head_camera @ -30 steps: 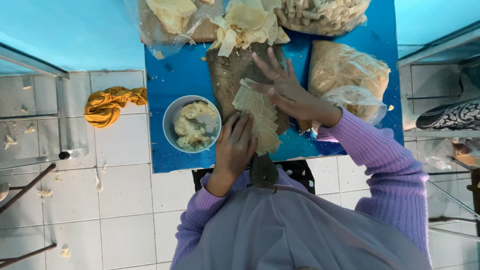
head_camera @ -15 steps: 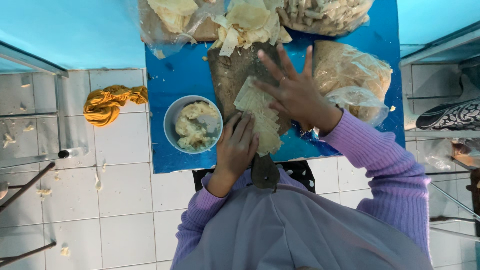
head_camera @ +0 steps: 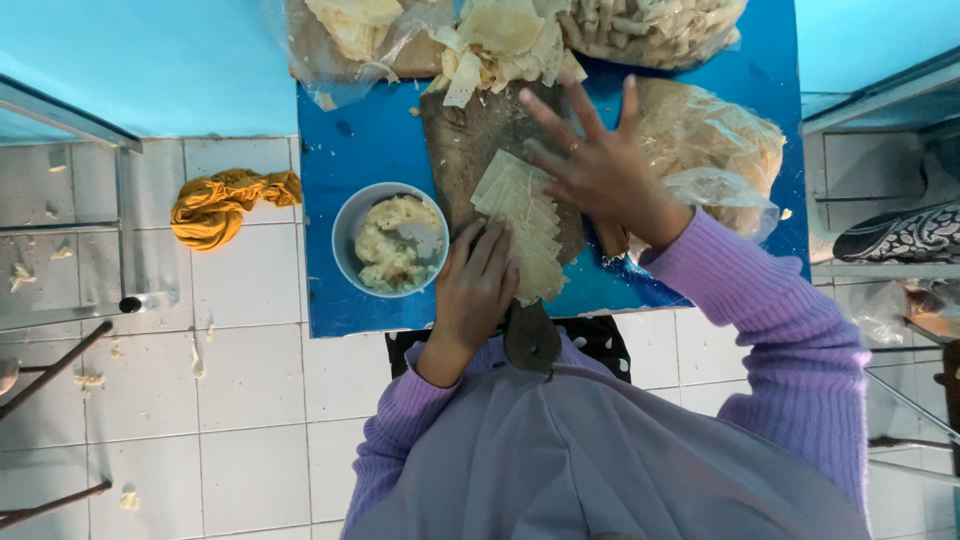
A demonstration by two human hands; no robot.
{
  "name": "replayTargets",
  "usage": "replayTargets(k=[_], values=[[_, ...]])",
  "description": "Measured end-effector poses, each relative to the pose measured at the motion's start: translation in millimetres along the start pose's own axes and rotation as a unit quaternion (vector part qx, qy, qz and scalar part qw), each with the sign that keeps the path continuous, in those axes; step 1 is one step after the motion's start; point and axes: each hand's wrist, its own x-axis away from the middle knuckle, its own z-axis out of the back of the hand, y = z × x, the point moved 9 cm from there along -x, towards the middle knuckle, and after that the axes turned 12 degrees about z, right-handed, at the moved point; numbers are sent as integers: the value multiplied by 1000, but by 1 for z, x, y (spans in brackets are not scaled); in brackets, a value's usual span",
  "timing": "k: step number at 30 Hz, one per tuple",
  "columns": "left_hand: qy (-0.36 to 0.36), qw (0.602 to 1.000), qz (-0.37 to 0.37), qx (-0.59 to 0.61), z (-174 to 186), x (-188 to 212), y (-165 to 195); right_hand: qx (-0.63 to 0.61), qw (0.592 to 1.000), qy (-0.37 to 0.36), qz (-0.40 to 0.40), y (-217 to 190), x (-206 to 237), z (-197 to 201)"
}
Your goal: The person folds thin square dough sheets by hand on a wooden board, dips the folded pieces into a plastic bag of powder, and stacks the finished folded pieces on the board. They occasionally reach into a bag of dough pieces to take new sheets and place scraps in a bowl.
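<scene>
A fanned stack of thin pale dough sheets (head_camera: 522, 222) lies on a dark wooden board (head_camera: 462, 150) on the blue table (head_camera: 370, 150). My left hand (head_camera: 478, 285) lies flat on the near end of the sheets, fingers together. My right hand (head_camera: 600, 170) rests at the far right edge of the fan with its fingers spread wide, a ring on one finger. A round pale bowl (head_camera: 345, 225) of yellowish filling stands just left of the board, beside my left hand.
Clear plastic bags of pale sheets and fried pieces (head_camera: 650, 25) crowd the far side, with another bag (head_camera: 715, 140) at the right. An orange cloth (head_camera: 225, 200) lies on the white tiled floor (head_camera: 150, 400). Metal frames stand at the left and right.
My right hand has slid farther from me across the board, opening its fingers wider. The sheets have fanned out longer. My left hand has stayed put.
</scene>
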Motion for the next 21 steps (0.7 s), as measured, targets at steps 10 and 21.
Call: replayTargets(k=[10,21], values=[[11,1000,-4,-3,3,3,4,-55,998,7,8,-11,-6,-2],[24,1000,-11,13,5,11,1,-103,994,-23,-27,-19,4,23]])
